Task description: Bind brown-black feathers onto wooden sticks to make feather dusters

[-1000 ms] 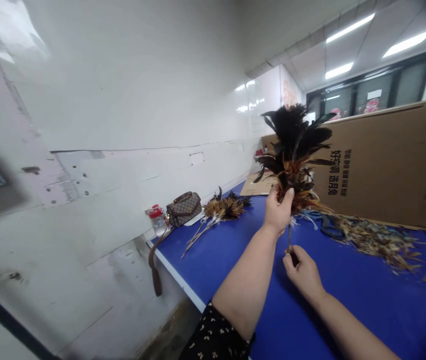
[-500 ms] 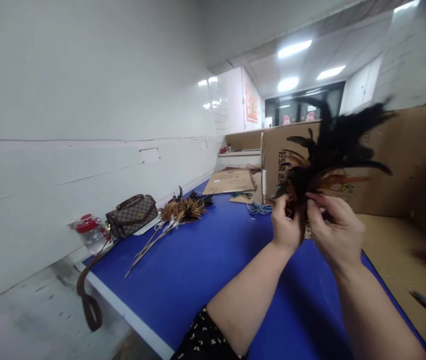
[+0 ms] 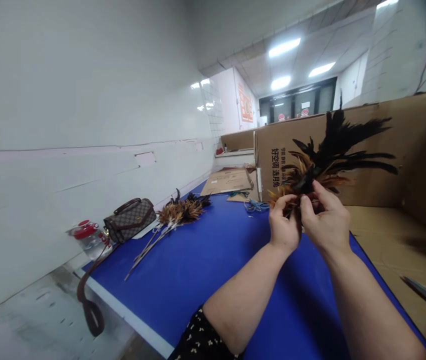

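Above the right part of the blue table, a bunch of black and brown feathers [image 3: 333, 145] fans upward and to the right. My left hand [image 3: 285, 227] is closed round its lower end, where the brown feathers gather. Thumb and fingers of my right hand [image 3: 327, 215] pinch the base of the feathers, beside the left hand. My fingers hide the lower end of the bunch. More feather bunches [image 3: 185, 207], brown and black on thin pale sticks [image 3: 147, 252], lie at the left of the table.
A checked handbag [image 3: 130, 220] and a red-lidded bottle [image 3: 88, 237] stand by the wall. Flat cardboard [image 3: 228, 181] and blue cord [image 3: 255, 206] lie farther back. A large cardboard box [image 3: 374, 185] rises behind my hands. A dark pointed tool [image 3: 425, 292], perhaps scissors, rests on cardboard at right.
The feather bunch has turned a little in my hands, its tips now less blurred. My right hand has shifted slightly left. The view has turned a little, showing a white object at right.
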